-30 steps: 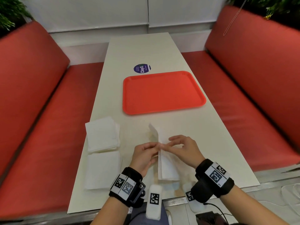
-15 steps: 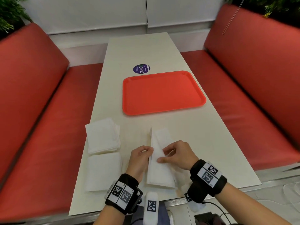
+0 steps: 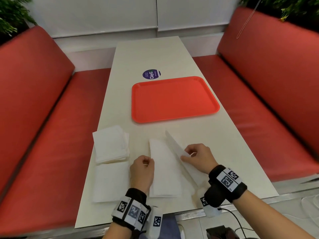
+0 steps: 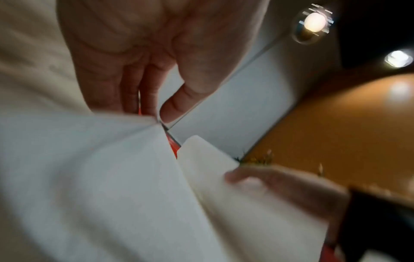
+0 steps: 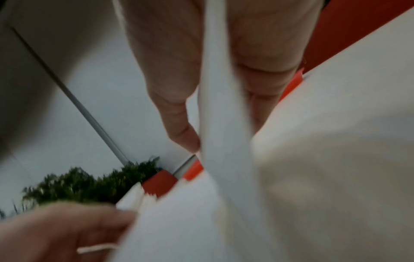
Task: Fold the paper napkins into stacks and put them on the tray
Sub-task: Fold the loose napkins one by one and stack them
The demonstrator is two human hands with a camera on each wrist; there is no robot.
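A white paper napkin lies near the table's front edge, between my hands. My left hand pinches its left edge with curled fingers; the left wrist view shows thumb and fingers meeting on the paper. My right hand pinches the napkin's right flap and holds it raised off the table, tilted to the right. In the right wrist view the flap runs between thumb and fingers. The orange tray sits empty farther back.
Two stacks of white napkins lie left of my hands, one farther and one nearer. A round purple sticker is behind the tray. Red benches flank the narrow table.
The napkin, held up between both hands a second ago, then lay narrow on the table. Now my hands have moved apart and the right one has lifted a flap to the right.
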